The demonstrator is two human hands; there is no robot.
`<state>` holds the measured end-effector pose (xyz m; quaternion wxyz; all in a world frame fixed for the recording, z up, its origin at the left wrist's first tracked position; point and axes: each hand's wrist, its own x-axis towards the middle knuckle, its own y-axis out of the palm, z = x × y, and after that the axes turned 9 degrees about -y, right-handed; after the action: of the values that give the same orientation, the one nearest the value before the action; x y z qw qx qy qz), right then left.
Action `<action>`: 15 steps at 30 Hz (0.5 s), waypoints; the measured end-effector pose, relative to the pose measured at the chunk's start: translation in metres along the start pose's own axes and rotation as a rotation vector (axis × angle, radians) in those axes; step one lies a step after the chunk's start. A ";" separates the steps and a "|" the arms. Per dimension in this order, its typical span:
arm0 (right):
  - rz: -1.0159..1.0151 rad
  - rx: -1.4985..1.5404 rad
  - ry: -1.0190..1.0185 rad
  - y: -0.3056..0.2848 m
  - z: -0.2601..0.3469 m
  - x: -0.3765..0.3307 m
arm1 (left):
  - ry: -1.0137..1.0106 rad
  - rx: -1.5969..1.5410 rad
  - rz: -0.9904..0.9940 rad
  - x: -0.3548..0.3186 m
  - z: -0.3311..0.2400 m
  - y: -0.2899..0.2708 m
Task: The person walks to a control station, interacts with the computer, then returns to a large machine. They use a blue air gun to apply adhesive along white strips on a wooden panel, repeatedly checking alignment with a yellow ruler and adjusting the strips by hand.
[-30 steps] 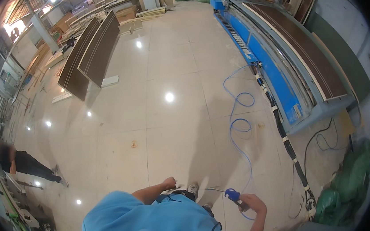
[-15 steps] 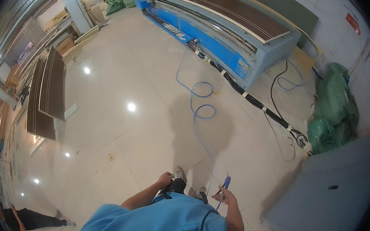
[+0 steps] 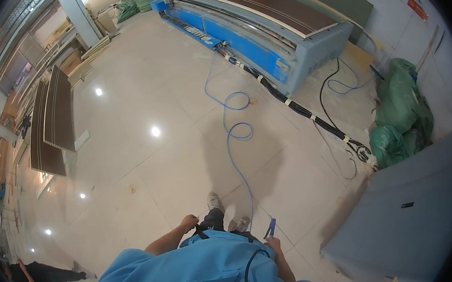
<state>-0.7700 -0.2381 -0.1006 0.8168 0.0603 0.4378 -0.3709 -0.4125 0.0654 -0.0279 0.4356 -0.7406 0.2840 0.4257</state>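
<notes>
Workshop floor seen from above, with the person standing in a light blue shirt (image 3: 208,270) at the lower edge. Right hand (image 3: 275,244) is closed around a slim blue tool (image 3: 271,228), probably an air nozzle, though it is too small to tell for sure; the tool points upward, just ahead of the right shoe. Blue hose (image 3: 232,136) runs from near this tool across the pale tiles in two loose loops toward the blue machine (image 3: 258,35) at the top, which carries a dark brown panel on its bed. Left hand (image 3: 189,223) hangs beside the left hip, fingers curled in loosely, holding nothing visible. Black cable bundle (image 3: 305,113) lies along the floor from the machine toward the green sacks (image 3: 402,114) at right. Dark boards (image 3: 54,119) rest flat on the floor at left, well apart from the person.
</notes>
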 end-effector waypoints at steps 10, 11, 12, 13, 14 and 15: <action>-0.063 0.159 -0.136 -0.005 0.026 0.029 | 0.017 -0.176 0.077 -0.004 -0.020 0.015; -0.105 0.171 -0.087 -0.004 0.026 0.032 | 0.094 -0.161 0.067 -0.003 -0.025 0.020; -0.052 0.174 -0.134 -0.003 0.026 0.033 | 0.124 -0.150 0.060 -0.002 -0.029 0.025; -0.048 0.169 -0.138 -0.002 0.025 0.034 | 0.108 -0.159 0.071 0.000 -0.032 0.029; -0.086 0.151 -0.080 -0.002 0.025 0.035 | 0.106 -0.134 0.079 0.003 -0.036 0.033; -0.043 0.158 -0.133 -0.001 0.024 0.034 | 0.190 -0.134 0.082 0.005 -0.037 0.036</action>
<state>-0.7426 -0.2675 -0.1115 0.8285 0.0904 0.3534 -0.4248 -0.4241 0.0160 -0.0368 0.3385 -0.7927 0.3252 0.3890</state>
